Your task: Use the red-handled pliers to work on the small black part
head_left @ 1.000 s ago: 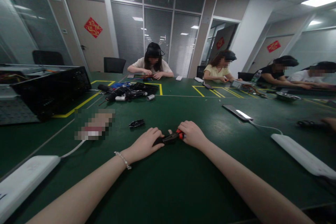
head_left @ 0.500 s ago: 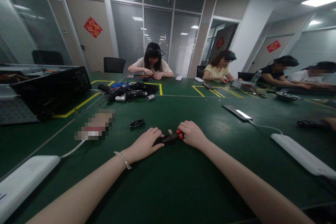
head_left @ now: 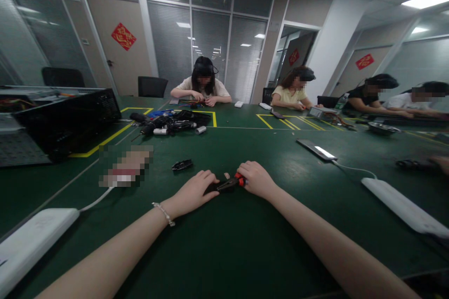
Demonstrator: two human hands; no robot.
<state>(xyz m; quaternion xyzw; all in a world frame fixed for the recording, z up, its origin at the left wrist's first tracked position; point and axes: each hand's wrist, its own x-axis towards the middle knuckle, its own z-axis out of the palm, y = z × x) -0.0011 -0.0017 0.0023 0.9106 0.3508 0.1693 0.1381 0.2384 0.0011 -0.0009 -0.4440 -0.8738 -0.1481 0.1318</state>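
Note:
In the middle of the head view, my right hand is closed round the red handles of a pair of pliers. The jaws point left toward my left hand, which wears a bracelet and grips a small dark part. The plier tips meet or overlie this part; its exact kind is too dark to make out. Just behind the pliers lies a small pale scrap. A black plastic piece rests on the table beyond my left hand.
A black computer case stands at the left. Tools and cables form a pile farther back. White power banks with cabled phones lie on both sides. Several people sit across the green table.
Almost nothing differs. Both hands keep their places, with the pliers still held at the dark part; the view has shifted very slightly.

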